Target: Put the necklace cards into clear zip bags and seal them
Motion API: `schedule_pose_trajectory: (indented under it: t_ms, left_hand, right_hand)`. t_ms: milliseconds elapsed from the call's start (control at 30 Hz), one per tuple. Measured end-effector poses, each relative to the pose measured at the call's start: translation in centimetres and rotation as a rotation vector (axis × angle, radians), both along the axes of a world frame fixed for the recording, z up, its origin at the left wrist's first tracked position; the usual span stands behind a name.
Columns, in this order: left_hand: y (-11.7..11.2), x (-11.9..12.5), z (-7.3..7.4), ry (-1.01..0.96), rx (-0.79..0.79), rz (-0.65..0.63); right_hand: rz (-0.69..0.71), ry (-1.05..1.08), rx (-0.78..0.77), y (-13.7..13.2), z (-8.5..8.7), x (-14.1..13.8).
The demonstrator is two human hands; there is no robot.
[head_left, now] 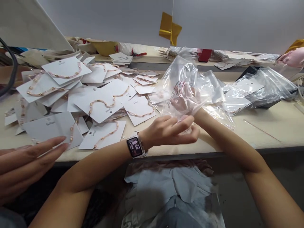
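Pale workbench is spread across the view beneath a plain grey wall. Nearest the camera, below the clear bag, crumpled blue-grey fabric is seen under the bench edge. Far to the left of the bag and nearer than it, a co-worker's hand is laid flat with its fingers outstretched, its fingertips resting at the edge of 1 white card. Directly beneath the bag, the left hand is held with a smartwatch on its wrist, and its fingers are pinched together on the bag's lower edge. The right hand is seen through the film, apparently pushed up inside the bag, which is raised just above the bench; whether its fingers grip anything cannot be told. Left of the bag, a loose heap of white cards strung with beaded bracelets is scattered. Right of the bag, a slumped stack of clear bags is laid. Beyond the bag and to its left, a yellow bowl is set, and above the bag folded yellow tape is hung before the wall.
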State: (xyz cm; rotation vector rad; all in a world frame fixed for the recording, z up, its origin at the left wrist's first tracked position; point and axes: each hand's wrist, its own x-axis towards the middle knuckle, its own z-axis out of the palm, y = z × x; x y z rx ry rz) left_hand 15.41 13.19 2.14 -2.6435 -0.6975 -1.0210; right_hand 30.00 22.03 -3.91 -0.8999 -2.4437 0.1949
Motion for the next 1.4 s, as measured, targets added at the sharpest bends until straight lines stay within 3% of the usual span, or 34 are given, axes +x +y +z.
schedule_pose_trajectory:
  t_ms: [133,300,433,567,733,867,967,1033,1233,1400]
  left_hand:
    - [1.3,-0.9,-0.7,0.002,-0.022,0.302]
    - [4.9,-4.3,-1.7,-0.131,-0.163,0.665]
    - [7.3,-6.9,-0.7,-0.023,-0.263,0.954]
    - [7.5,-9.0,1.6,0.039,-0.260,1.132]
    - [5.2,-11.3,4.3,0.127,-0.344,1.148]
    - [4.1,-12.2,5.4,0.092,-0.384,1.202]
    - [4.1,-12.0,5.3,0.084,-0.409,1.129]
    - [4.3,-11.6,5.1,0.084,-0.437,1.072]
    - [5.3,-10.3,4.5,0.104,-0.469,0.964]
    - [7.0,-9.8,3.9,-0.018,-0.392,0.842]
  right_hand:
    - [-0.001,-0.049,-0.058,0.1,0.9,0.5]
    - [0.074,-0.108,-0.062,-1.4,2.7,-0.3]
    - [0.236,-0.080,0.159,-4.5,3.6,0.0]
    - [0.209,-0.046,0.381,-7.0,3.6,2.9]
    - [-0.105,-0.152,0.408,-6.5,3.7,9.8]
    - [-0.552,-0.268,0.124,-4.3,4.1,16.2]
    - [-0.925,-0.297,-0.063,-2.7,4.0,19.9]
    - [-1.068,-0.286,-0.102,-2.1,3.6,21.5]
    - [-1.130,-0.281,-0.084,-1.9,2.0,22.2]
    - [-0.960,-0.181,0.112,-2.8,2.1,19.4]
